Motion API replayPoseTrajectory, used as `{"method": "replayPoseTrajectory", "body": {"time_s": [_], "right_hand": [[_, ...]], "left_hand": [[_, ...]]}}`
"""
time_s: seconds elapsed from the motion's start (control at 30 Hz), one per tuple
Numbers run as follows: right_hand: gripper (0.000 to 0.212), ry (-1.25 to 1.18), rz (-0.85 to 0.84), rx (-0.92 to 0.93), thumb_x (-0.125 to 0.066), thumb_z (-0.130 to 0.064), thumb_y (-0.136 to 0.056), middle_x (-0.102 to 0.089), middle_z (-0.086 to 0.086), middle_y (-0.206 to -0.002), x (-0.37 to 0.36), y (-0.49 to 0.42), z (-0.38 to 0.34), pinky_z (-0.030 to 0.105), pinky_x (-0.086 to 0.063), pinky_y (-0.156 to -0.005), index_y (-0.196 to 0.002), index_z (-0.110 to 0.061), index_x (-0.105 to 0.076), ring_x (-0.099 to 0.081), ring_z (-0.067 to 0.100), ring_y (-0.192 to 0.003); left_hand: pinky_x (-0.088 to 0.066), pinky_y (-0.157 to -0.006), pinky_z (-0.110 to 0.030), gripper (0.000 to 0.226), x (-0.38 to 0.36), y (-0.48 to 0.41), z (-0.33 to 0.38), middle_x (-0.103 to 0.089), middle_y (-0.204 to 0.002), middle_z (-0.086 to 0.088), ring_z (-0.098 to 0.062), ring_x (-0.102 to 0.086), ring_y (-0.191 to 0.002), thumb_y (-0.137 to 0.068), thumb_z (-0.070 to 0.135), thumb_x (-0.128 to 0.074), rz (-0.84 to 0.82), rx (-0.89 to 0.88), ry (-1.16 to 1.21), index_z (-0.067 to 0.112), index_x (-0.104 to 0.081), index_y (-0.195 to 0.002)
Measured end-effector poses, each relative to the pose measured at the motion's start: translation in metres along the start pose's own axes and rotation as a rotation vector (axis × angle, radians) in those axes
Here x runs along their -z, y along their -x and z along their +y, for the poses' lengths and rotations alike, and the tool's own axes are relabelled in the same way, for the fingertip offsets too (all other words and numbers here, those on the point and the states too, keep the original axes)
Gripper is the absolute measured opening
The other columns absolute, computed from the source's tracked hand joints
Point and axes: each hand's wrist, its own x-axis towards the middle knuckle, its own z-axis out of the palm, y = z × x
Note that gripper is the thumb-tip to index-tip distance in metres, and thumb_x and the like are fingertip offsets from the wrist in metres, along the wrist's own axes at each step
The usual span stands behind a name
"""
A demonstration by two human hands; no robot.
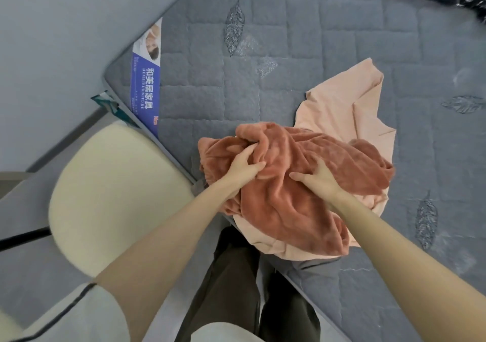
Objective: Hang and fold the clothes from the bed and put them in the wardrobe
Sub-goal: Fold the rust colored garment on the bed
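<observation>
- Your left sleeve (86,312) and bare forearm sit closest to the lens, reaching out over the edge of the bed (289,39).
- Off to the left of your left hand (246,165) stands a cream chair (110,189), apart from the clothes.
- That left hand has its fingers curled into a bunched fold of the rust fleece garment (284,210), gripping it.
- You have the fleece crumpled on the bed under and between both hands. It looks thick, plush and limp. Expect it to be bulky rather than heavy, unlikely to slip, but sure to sag from a mid-cloth handful. Hunt for a hem or seam line and take hold there.
- Your right hand (319,179) has its thumb splayed on top and its fingers sunk into a fold, which reads as a grip.
- Beyond and to the right of that hand, a peach garment (342,104) lies partly beneath the fleece. It looks thin and smooth, and it may drag along when you lift.
- Far beyond your right hand, something black (470,2) is cut off at the corner, so you cannot tell what it is.
</observation>
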Motion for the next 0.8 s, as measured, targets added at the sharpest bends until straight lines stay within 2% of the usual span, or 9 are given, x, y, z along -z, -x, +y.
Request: {"method": "replayPoseTrajectory", "body": {"time_s": [0.1, 0.17, 0.23, 0.3, 0.37, 0.5, 0.6, 0.7, 0.8], "right_hand": [[0.018, 0.118, 0.269, 0.096, -0.061, -0.015, -0.087, -0.066, 0.000, -0.098, 0.005, 0.006, 0.002, 0.028, -0.042, -0.088, -0.104, -0.015, -0.066, -0.061, 0.024, -0.105], [0.010, 0.107, 0.484, 0.127, -0.052, -0.014, -0.088, -0.062, -0.003, -0.086, 0.012, 0.017, 0.004, 0.028, -0.037, -0.078, -0.090, -0.019, -0.061, -0.059, 0.027, -0.096], [0.012, 0.103, 0.567, 0.166, -0.049, -0.011, -0.089, -0.060, -0.005, -0.082, 0.021, 0.024, 0.007, 0.026, -0.036, -0.073, -0.089, -0.017, -0.059, -0.057, 0.028, -0.092], [0.019, 0.294, 0.430, 0.228, -0.052, -0.008, -0.088, -0.063, 0.008, -0.099, 0.024, 0.025, 0.009, 0.026, -0.039, -0.086, -0.102, -0.009, -0.065, -0.055, 0.032, -0.103], [0.034, 0.519, 0.268, 0.250, -0.055, -0.011, -0.089, -0.055, 0.013, -0.124, 0.022, 0.024, 0.009, 0.027, -0.027, -0.104, -0.121, -0.012, -0.065, -0.045, 0.032, -0.119], [0.035, 0.612, 0.350, 0.347, -0.057, -0.019, -0.089, -0.050, -0.001, -0.133, -0.004, 0.029, -0.006, 0.039, -0.027, -0.105, -0.122, -0.026, -0.064, -0.037, 0.027, -0.121], [0.031, 0.653, 0.315, 0.466, -0.056, -0.015, -0.088, -0.058, -0.003, -0.127, -0.026, 0.029, -0.011, 0.041, -0.021, -0.114, -0.116, -0.023, -0.066, -0.047, 0.023, -0.121], [0.033, 0.544, 0.099, 0.556, -0.054, -0.005, -0.089, -0.064, 0.004, -0.122, -0.044, 0.028, -0.010, 0.023, -0.030, -0.106, -0.118, -0.012, -0.066, -0.055, 0.022, -0.117], [0.035, 0.625, -0.009, 0.613, -0.052, -0.006, -0.090, -0.061, 0.004, -0.124, -0.053, 0.031, -0.006, 0.022, -0.034, -0.104, -0.122, -0.013, -0.064, -0.054, 0.019, -0.118]], "left_hand": [[-0.027, -0.108, -0.013, 0.047, -0.008, 0.012, -0.002, -0.047, -0.135, -0.006, -0.019, -0.037, -0.132, -0.093, 0.019, -0.059, -0.068, -0.141, -0.143, 0.031, -0.050, -0.138], [-0.022, -0.114, -0.030, 0.034, -0.005, 0.018, -0.009, -0.050, -0.122, -0.003, -0.023, -0.037, -0.128, -0.095, 0.035, -0.055, 0.122, -0.148, -0.223, 0.035, -0.058, -0.129], [-0.026, -0.111, -0.032, 0.031, 0.003, 0.023, -0.019, -0.054, -0.123, -0.004, -0.023, -0.042, -0.125, -0.095, 0.040, -0.053, 0.355, -0.112, -0.230, 0.031, -0.063, -0.123], [-0.028, -0.109, -0.034, 0.043, 0.011, 0.026, -0.031, -0.050, -0.132, -0.012, -0.030, -0.040, -0.128, -0.091, 0.033, -0.059, 0.533, 0.025, -0.203, 0.025, -0.055, -0.132], [-0.028, -0.109, -0.038, 0.072, 0.017, 0.029, -0.046, -0.034, -0.143, -0.020, -0.036, -0.031, -0.133, -0.085, 0.026, -0.067, 0.611, 0.304, -0.071, 0.024, -0.030, -0.147], [-0.031, -0.111, -0.047, 0.104, 0.027, 0.028, -0.084, -0.020, -0.155, -0.013, -0.034, -0.030, -0.138, -0.080, 0.032, -0.076, 0.398, 0.581, 0.313, 0.028, -0.001, -0.153], [-0.041, -0.100, -0.050, 0.112, 0.029, 0.025, -0.102, -0.036, -0.149, -0.009, -0.031, -0.041, -0.132, -0.073, 0.041, -0.081, 0.243, 0.732, 0.611, 0.027, -0.003, -0.153], [-0.051, -0.069, -0.035, 0.104, 0.027, 0.023, -0.114, -0.050, -0.138, -0.008, -0.025, -0.055, -0.114, -0.066, 0.036, -0.087, 0.212, 0.792, 0.763, 0.027, -0.025, -0.148], [-0.047, -0.077, -0.028, 0.084, 0.024, 0.027, -0.121, -0.055, -0.134, -0.005, -0.019, -0.058, -0.110, -0.074, 0.024, -0.082, 0.272, 0.697, 0.747, 0.021, -0.035, -0.142]]}}
